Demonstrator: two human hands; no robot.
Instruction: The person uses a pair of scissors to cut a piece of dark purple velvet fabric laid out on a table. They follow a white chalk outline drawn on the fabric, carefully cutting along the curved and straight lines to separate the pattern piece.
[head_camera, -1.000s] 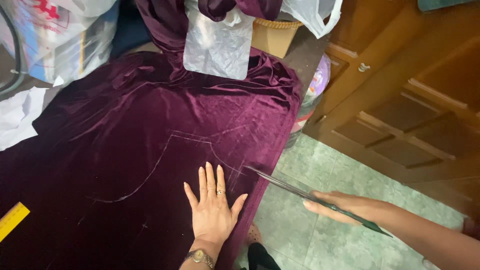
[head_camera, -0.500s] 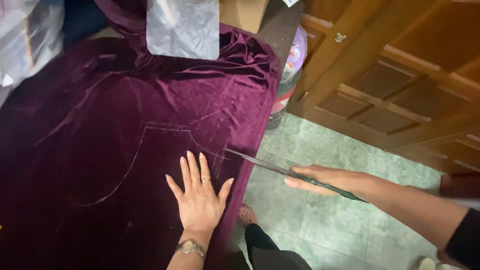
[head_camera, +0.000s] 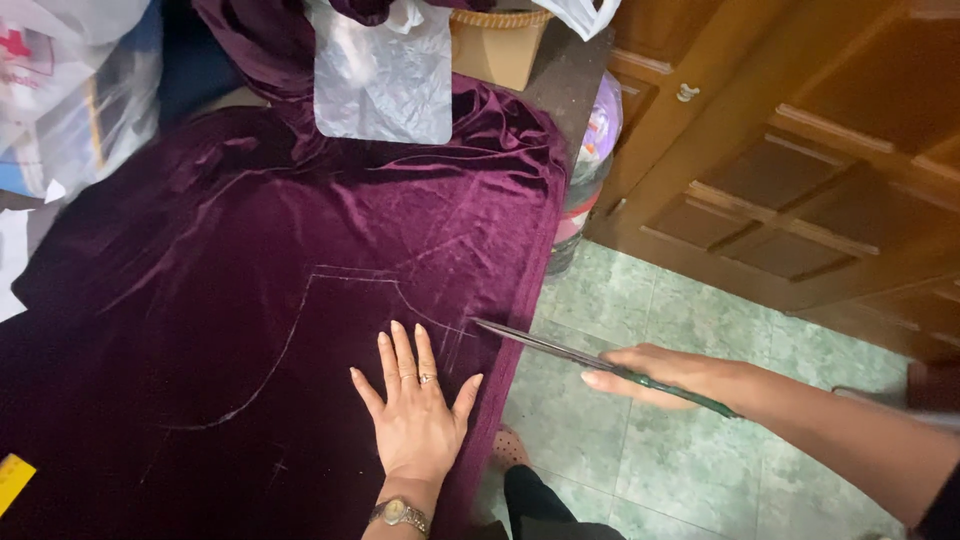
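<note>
The left hand (head_camera: 415, 420) lay flat, fingers spread, on the purple velvet (head_camera: 300, 260) (chalk-marked, near edge); the right hand (head_camera: 670, 375) gripped scissors (head_camera: 560, 350), best kept tracking the chalk line (head_camera: 290, 340) closely.

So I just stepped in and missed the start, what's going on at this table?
A person is working on a dark purple velvet cloth spread over the table, with chalk lines drawn on it. The left hand lies flat on the cloth beside the lines. The right hand holds long scissors, their tip at the cloth's edge by the table side.
</note>
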